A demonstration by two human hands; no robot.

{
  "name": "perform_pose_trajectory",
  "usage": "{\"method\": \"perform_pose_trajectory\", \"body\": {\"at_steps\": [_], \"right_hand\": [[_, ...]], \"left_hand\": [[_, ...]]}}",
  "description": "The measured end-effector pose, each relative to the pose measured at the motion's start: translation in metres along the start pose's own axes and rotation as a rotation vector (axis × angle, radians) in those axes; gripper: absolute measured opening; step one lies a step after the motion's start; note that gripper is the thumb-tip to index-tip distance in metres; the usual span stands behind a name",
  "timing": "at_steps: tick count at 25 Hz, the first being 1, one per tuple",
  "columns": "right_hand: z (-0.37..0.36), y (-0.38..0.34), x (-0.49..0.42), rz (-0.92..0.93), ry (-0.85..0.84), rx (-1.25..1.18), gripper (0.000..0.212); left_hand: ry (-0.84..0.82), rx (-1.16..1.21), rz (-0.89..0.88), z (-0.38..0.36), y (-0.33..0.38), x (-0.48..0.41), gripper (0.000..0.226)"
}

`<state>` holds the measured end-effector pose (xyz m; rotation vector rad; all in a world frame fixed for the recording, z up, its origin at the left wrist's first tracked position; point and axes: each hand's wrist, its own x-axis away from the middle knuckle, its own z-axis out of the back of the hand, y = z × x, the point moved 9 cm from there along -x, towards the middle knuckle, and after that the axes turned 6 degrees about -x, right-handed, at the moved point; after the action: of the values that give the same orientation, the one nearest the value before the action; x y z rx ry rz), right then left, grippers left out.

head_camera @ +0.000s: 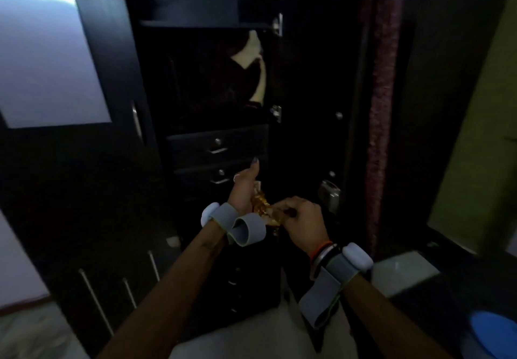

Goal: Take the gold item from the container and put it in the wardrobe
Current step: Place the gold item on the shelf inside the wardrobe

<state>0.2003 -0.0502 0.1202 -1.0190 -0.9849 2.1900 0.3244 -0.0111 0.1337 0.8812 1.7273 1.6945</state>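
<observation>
gold item (261,204) between both hands | drawers (216,145) behind | wardrobe (207,78) shelf above drawers

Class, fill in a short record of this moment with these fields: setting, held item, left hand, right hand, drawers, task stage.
setting: open dark wardrobe, dim light
held item: gold item, between both hands
left hand: left hand cradles it, thumb raised
right hand: right hand pinches its lower end
drawers: two small drawers, shut
task stage: item held in front of wardrobe, not yet placed inside

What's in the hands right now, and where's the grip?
The gold item is held between both hands: left hand cups its upper left end, right hand pinches its lower right end.
</observation>
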Motion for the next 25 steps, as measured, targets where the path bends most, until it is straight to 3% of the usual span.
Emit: {"method": "perform_pose_trajectory", "body": {"at_steps": [4, 7, 11, 17, 19, 22, 25], "right_hand": [[-0.044, -0.017, -0.063, -0.032, 0.100, -0.185, 0.011], [-0.081, -0.042, -0.124, -0.008, 0.133, -0.302, 0.011], [-0.113, -0.086, -0.214, 0.090, 0.178, -0.361, 0.016], [-0.129, -0.183, -0.366, 0.334, 0.313, -0.417, 0.020], [-0.126, -0.223, -0.424, 0.397, 0.389, -0.384, 0.021], [-0.129, -0.278, -0.500, 0.474, 0.453, -0.263, 0.023], [-0.156, -0.321, -0.572, 0.513, 0.460, 0.041, 0.031]], "left_hand": [[0.092, -0.206, -0.148, 0.087, 0.032, -0.037, 0.032], [0.155, -0.375, -0.285, 0.152, 0.055, -0.056, 0.043], [0.428, -0.775, -0.522, 0.214, 0.116, -0.094, 0.053], [0.793, -1.069, -0.865, 0.259, 0.211, -0.154, 0.062], [0.903, -1.157, -0.928, 0.268, 0.259, -0.181, 0.066], [0.941, -1.286, -0.842, 0.276, 0.313, -0.225, 0.069], [1.104, -1.440, -0.895, 0.289, 0.341, -0.263, 0.077]]}}
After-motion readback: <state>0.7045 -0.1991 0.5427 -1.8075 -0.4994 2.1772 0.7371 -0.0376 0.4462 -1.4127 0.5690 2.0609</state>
